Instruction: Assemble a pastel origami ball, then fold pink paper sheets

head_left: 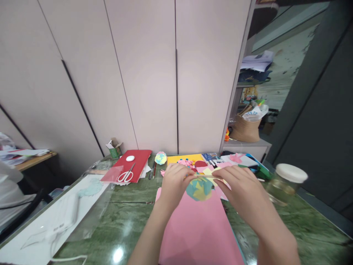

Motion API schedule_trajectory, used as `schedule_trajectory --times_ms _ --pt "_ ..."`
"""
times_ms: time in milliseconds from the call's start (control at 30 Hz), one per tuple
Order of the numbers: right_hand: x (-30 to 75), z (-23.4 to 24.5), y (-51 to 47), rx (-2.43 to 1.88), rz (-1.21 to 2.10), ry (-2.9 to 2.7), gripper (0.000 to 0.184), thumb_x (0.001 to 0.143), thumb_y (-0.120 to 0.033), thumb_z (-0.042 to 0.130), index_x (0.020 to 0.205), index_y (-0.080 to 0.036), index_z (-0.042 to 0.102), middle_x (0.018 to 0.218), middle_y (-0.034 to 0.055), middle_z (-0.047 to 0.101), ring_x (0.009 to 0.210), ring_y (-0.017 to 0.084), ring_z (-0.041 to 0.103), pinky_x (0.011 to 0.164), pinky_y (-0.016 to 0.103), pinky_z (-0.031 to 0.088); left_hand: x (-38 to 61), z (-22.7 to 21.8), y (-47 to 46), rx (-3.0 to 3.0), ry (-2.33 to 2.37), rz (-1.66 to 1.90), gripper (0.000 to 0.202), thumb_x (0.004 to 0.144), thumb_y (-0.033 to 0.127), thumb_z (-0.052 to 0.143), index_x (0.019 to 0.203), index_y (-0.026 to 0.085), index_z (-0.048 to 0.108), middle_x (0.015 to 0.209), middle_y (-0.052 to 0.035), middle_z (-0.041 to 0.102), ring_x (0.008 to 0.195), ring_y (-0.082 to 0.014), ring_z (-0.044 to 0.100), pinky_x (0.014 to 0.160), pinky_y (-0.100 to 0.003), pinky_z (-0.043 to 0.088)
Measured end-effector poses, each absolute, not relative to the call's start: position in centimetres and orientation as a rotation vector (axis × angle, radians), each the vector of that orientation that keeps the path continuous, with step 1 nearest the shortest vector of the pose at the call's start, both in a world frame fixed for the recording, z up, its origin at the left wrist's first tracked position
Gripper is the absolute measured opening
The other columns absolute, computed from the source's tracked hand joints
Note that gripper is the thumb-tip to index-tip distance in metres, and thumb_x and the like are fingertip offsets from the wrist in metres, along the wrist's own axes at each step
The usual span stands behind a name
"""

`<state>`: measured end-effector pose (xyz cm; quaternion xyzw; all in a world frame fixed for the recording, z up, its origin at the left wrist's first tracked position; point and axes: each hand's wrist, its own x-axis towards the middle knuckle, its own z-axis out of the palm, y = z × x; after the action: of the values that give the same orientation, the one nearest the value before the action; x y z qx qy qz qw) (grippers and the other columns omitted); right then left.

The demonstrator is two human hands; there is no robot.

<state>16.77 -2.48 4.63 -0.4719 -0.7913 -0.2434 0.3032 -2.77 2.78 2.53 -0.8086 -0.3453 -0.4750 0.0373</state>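
Note:
My left hand (174, 182) and my right hand (240, 187) are raised over a pink paper sheet (198, 228) on the green marble table (132, 217). Both pinch the ends of a thin yellow paper strip (207, 177) stretched between them. Just under the strip sits a folded paper ball (200, 188) in blue, green and yellow. Both hands have their fingers curled closed on the strip.
White-handled scissors (126, 175) lie on a red folder (132, 164) at the back left, with a white round object (130, 158). A second paper ball (160, 158), coloured paper scraps (190, 162), a lidded glass jar (285, 183) at right, and a clear plastic sheet (91, 206) at left.

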Motion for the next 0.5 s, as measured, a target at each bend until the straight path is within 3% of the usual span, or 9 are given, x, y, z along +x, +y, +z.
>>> schedule_trajectory --times_ms 500 --pt "16.80 4.82 -2.86 -1.288 -0.653 -2.095 0.011 0.087 -0.019 0.048 0.087 -0.022 0.059 0.081 0.0005 0.063 0.079 0.017 0.056 0.072 0.031 0.031 -2.84 2.61 2.80 -2.465 -0.913 -1.413 0.017 0.088 0.027 0.052 0.076 0.019 0.062 0.075 0.0002 0.069 0.071 -0.0142 0.059 0.073 -0.031 0.039"
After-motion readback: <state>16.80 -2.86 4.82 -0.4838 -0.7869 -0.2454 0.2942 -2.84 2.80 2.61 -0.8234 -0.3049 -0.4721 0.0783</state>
